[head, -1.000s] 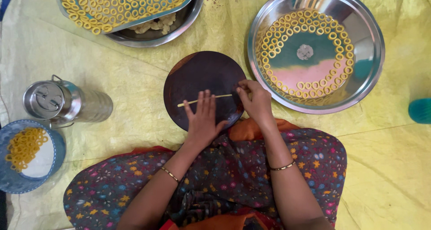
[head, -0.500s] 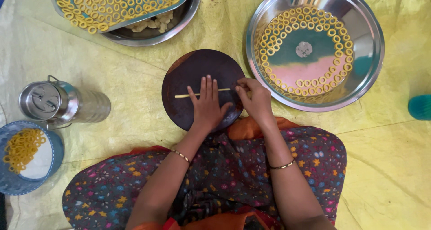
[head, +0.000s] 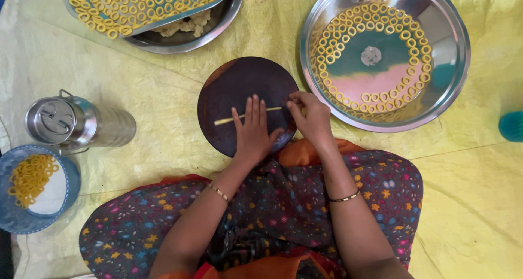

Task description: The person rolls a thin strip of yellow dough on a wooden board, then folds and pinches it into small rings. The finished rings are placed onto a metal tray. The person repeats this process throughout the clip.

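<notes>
On a round dark board (head: pixel 239 88) laid over a yellow cloth (head: pixel 163 110), a thin strand of pale dough (head: pixel 239 117) lies stretched crosswise, and both hands of a seated person work it. Her left hand (head: pixel 251 129) lies flat and spread, palm down, with its fingers across the middle of the strand. Her right hand (head: pixel 309 115) pinches the strand's right end between thumb and fingertips at the board's edge.

Judging by the pose, the step in hand appears to be rolling the dough thin; closing it into a ring like the others would call for a light, even touch so the strand does not break.

Just right of the board sits a large steel plate (head: pixel 452 66) with small yellow dough rings (head: pixel 354 28) set in rows around its floor. Above the board, a tray (head: pixel 141 6) packed with rings rests over a steel bowl (head: pixel 218 25). At far left stand a lidded steel canister (head: pixel 71 123) and a blue dish (head: pixel 32 219) holding more rings. Her patterned skirt (head: pixel 283 208) fills the foreground.
</notes>
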